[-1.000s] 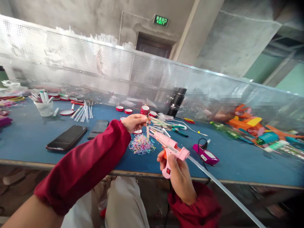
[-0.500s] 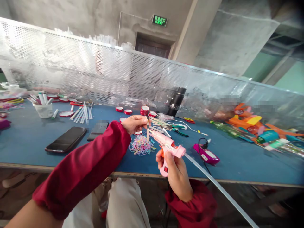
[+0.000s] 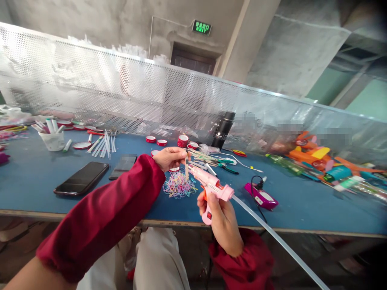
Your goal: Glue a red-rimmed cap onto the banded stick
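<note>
My right hand [image 3: 222, 219] is wrapped round the handle of a pink hot glue gun [image 3: 208, 183], a finger at its orange trigger. A long clear glue stick [image 3: 278, 239] runs out of the gun's back end. Between the fingertips of my left hand [image 3: 172, 158] hangs a small flat wooden stick [image 3: 186, 171], upright. The gun's nozzle points at this stick, close to it; whether they touch I cannot tell. Below both lies a pile of small pastel rubber bands [image 3: 178, 185] on the blue table [image 3: 290, 213].
Left of my arm lie a black phone [image 3: 81, 178], a dark flat object [image 3: 123, 166] and a white cup [image 3: 52, 141] of markers. Behind are red tape rolls [image 3: 183, 140], a black bottle [image 3: 223, 131] and pliers [image 3: 228, 167]. A purple power strip [image 3: 261, 196] and an orange toy plane [image 3: 317, 155] are rightward.
The view has shifted very slightly, moving everything a little to the left. Both hands keep their grips, with the gun's nozzle still close to the wooden stick.
</note>
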Action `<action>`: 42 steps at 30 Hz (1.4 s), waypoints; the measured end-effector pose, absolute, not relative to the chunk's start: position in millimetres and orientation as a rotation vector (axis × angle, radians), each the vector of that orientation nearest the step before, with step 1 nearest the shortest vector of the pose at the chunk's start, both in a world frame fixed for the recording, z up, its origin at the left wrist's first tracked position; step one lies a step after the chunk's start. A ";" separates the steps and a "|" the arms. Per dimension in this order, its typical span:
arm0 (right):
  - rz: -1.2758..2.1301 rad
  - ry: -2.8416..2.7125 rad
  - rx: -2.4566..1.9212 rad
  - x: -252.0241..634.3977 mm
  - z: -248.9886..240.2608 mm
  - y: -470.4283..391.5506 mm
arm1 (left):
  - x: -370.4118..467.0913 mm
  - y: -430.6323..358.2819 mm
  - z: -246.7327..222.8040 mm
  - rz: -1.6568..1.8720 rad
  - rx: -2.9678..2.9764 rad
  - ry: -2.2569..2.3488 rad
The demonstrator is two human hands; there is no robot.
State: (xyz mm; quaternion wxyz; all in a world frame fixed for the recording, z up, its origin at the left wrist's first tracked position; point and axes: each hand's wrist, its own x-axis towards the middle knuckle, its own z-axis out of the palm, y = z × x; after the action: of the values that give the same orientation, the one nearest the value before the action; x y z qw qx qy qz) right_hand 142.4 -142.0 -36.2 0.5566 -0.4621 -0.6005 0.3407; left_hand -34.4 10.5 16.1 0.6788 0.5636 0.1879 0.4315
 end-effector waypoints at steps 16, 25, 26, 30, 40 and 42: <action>0.741 -1.452 -1.146 142.3 -36.0 -142.1 | -34.7 9.8 16.7 0.964 1.278 0.415; 0.676 -1.510 -1.153 141.7 -31.4 -143.5 | -35.0 8.6 17.7 0.964 1.274 0.418; 0.677 -1.517 -1.151 141.8 -31.7 -143.1 | -35.0 8.4 17.9 0.962 1.275 0.419; 0.686 -1.519 -1.140 142.7 -33.6 -141.7 | -35.0 8.4 18.1 0.953 1.281 0.434; 0.706 -1.524 -1.124 143.1 -32.3 -143.6 | -35.8 12.3 14.0 0.943 1.310 0.421; 0.723 -1.516 -1.129 142.5 -31.1 -144.6 | -35.8 11.5 14.7 0.943 1.309 0.423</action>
State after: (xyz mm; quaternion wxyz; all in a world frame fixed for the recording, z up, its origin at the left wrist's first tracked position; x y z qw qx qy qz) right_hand 142.5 -144.6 -31.1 0.5304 -0.4730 -0.6350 0.3029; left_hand -35.8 11.5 14.7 0.6719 0.5813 0.1877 0.4189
